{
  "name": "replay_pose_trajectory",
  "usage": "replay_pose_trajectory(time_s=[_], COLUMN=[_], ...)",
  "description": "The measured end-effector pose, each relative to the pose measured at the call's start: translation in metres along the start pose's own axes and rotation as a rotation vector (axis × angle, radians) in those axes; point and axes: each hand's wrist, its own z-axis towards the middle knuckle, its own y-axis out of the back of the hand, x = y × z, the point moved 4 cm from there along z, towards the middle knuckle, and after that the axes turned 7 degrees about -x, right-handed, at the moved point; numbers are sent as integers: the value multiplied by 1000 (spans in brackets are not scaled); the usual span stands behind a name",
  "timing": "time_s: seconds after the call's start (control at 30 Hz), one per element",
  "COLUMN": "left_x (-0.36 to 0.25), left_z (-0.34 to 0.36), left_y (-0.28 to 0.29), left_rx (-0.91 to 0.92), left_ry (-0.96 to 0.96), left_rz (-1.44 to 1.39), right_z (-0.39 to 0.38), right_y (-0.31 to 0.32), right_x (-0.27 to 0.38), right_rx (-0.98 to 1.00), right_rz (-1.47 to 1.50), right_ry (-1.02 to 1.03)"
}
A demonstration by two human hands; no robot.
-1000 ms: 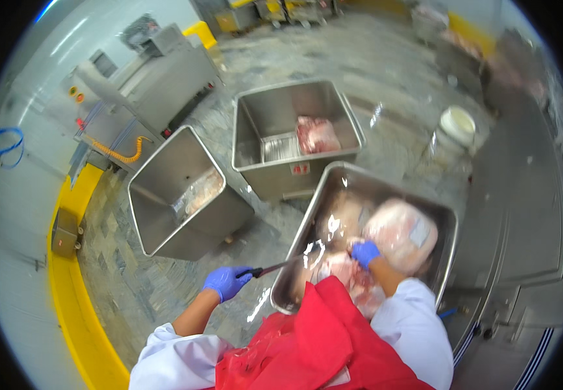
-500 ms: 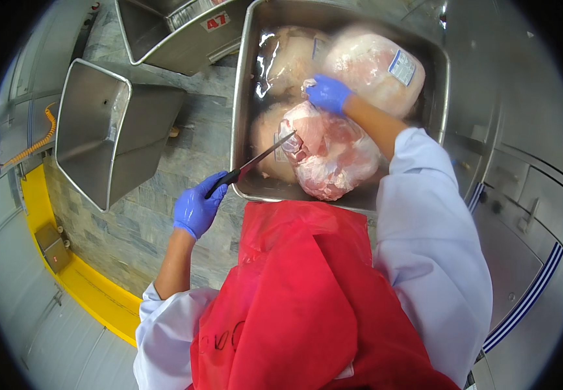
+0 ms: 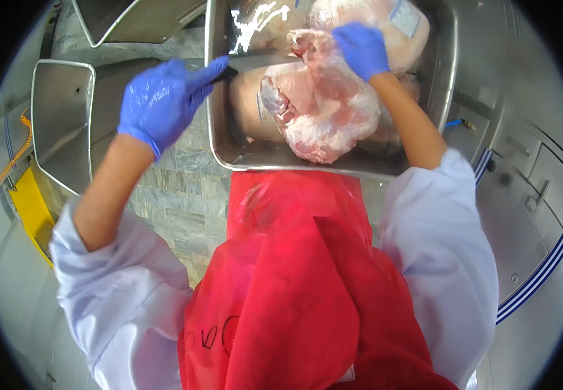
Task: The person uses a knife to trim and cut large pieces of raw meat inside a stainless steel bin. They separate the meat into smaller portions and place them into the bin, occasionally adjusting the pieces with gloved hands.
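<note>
A large pale-pink cut of raw meat [image 3: 333, 114] lies in the near part of a metal tub [image 3: 255, 164]. My right hand [image 3: 362, 51], in a blue glove, is closed on the far end of the cut, where a ragged strip is drawn up. My left hand [image 3: 158, 104], also gloved in blue, is closed around a knife's black handle [image 3: 228, 73] with the index finger stretched along it. The blade reaches right toward the meat's upper left side; it is blurred, and I cannot tell whether it touches.
Plastic-wrapped pieces of meat surround the cut: a labelled one [image 3: 412, 49] at the far right, another [image 3: 245, 97] at left. An open metal bin [image 3: 63, 123] stands on the left, with a second bin [image 3: 148, 23] behind it. Metal panels [image 3: 522, 260] line the right side.
My left hand has moved up and away with the knife, now level with the meat's far end. My right hand has shifted slightly right and pulled the meat's end upward. The view has shifted too.
</note>
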Motion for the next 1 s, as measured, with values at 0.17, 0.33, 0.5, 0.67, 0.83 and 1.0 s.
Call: replay_pose_trajectory(time_s=[0.17,0.33,0.5,0.67,0.83,1.0], left_x=[-12,-28,-33,-50,-96,-147], left_z=[58,69,33,-25,-69,-96], left_y=[38,58,38,10,1,-15], left_rx=[49,245,479,403,280,310], left_ry=[-257,-252,123,436,399,518], left_rz=[100,61,-357,-716,-540,-533], right_z=[-119,-199,-201,-197,-203,-241], right_y=[17,-28,-49,-43,-28,-46], right_x=[-29,-42,-45,-40,-28,-28], right_rx=[-256,-150,-27,-5,31,47], right_rz=[24,162,477,289,321,316], right_ry=[-587,-895,-1073,-1050,-1070,-1155])
